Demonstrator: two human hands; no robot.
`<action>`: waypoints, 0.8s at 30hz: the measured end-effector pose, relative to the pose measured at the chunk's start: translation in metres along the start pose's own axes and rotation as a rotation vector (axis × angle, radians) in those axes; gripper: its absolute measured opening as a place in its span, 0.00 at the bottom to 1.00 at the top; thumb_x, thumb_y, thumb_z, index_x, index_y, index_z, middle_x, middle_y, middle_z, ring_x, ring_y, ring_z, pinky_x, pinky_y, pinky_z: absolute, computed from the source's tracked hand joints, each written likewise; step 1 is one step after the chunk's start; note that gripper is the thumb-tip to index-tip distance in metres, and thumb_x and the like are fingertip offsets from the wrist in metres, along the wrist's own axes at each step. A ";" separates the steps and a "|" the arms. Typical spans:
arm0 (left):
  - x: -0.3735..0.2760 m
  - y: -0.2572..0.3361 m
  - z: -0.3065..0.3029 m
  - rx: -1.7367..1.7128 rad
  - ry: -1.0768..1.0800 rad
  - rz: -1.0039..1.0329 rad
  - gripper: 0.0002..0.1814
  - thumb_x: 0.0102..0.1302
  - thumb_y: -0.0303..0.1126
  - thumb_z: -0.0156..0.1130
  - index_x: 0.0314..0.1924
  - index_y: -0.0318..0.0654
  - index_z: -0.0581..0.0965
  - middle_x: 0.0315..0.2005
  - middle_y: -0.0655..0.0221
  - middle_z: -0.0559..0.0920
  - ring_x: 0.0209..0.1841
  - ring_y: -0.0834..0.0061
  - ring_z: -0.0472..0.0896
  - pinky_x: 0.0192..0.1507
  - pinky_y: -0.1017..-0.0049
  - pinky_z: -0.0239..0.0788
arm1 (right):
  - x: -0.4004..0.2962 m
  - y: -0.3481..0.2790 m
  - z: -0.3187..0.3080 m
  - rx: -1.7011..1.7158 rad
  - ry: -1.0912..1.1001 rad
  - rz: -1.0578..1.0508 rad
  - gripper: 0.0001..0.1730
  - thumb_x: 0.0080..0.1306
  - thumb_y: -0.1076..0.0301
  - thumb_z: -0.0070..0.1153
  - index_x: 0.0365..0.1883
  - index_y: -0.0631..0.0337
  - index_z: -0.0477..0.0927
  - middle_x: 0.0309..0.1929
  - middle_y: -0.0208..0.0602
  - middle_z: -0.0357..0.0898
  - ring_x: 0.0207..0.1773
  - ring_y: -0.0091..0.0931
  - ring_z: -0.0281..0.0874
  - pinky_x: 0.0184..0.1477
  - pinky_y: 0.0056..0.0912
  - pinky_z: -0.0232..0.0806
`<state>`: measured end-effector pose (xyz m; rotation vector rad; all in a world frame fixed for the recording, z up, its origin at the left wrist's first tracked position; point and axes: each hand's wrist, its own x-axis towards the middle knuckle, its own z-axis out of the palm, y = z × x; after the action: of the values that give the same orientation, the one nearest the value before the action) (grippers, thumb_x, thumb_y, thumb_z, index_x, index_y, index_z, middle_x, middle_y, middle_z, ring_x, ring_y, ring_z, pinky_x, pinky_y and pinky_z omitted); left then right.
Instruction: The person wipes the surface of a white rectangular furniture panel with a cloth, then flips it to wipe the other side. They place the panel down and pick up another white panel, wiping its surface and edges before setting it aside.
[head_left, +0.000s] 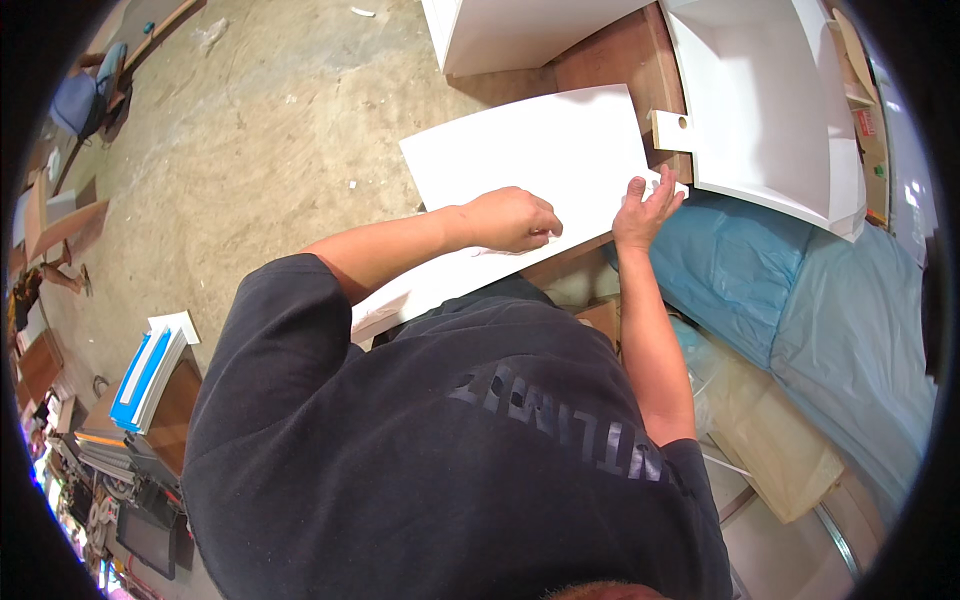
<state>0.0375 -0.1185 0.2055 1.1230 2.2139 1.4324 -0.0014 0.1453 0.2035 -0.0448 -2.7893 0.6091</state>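
A large white panel (540, 150) lies in front of my body, its near edge close to my shirt. My left hand (517, 219) is on top of it, fingers curled down to the surface. A small white bit shows under those fingertips; what it is, I cannot tell. At the panel's right end is my right hand (646, 208), thumb and fingers spread. Behind its fingers a small white piece (679, 190) partly shows. Just beyond, a white block with a round hole (673, 131) juts from the side of an open white cabinet box (765, 97).
Another white cabinet (525, 34) stands on a brown wooden board (615, 56) ahead. Blue plastic-wrapped bundles (735, 262) lie at right. Blue and white strips (146, 375) top a stack at left. Across the concrete floor (247, 135), a person (82, 94) is at far left.
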 end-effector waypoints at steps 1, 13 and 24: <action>0.002 -0.001 0.000 0.044 -0.004 0.046 0.08 0.65 0.34 0.64 0.41 0.41 0.83 0.34 0.66 0.85 0.35 0.64 0.84 0.39 0.64 0.76 | 0.000 -0.002 -0.001 -0.011 0.000 -0.003 0.53 0.71 0.27 0.32 0.69 0.75 0.61 0.70 0.60 0.61 0.80 0.45 0.45 0.79 0.54 0.24; 0.022 -0.009 0.003 0.128 -0.088 0.261 0.04 0.60 0.30 0.63 0.34 0.41 0.78 0.30 0.66 0.79 0.36 0.60 0.81 0.43 0.61 0.72 | -0.003 0.002 0.001 -0.035 0.013 -0.031 0.50 0.71 0.30 0.39 0.68 0.73 0.60 0.67 0.59 0.66 0.76 0.46 0.54 0.79 0.56 0.24; 0.006 -0.007 -0.008 -0.089 -0.110 -0.087 0.09 0.66 0.33 0.63 0.43 0.40 0.82 0.38 0.63 0.85 0.41 0.60 0.84 0.45 0.63 0.75 | -0.005 0.005 0.001 -0.029 0.056 -0.055 0.45 0.72 0.34 0.43 0.68 0.71 0.62 0.64 0.56 0.70 0.72 0.44 0.62 0.79 0.56 0.23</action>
<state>0.0256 -0.1202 0.2044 1.0377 2.0757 1.3848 0.0030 0.1485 0.1992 0.0086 -2.7360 0.5462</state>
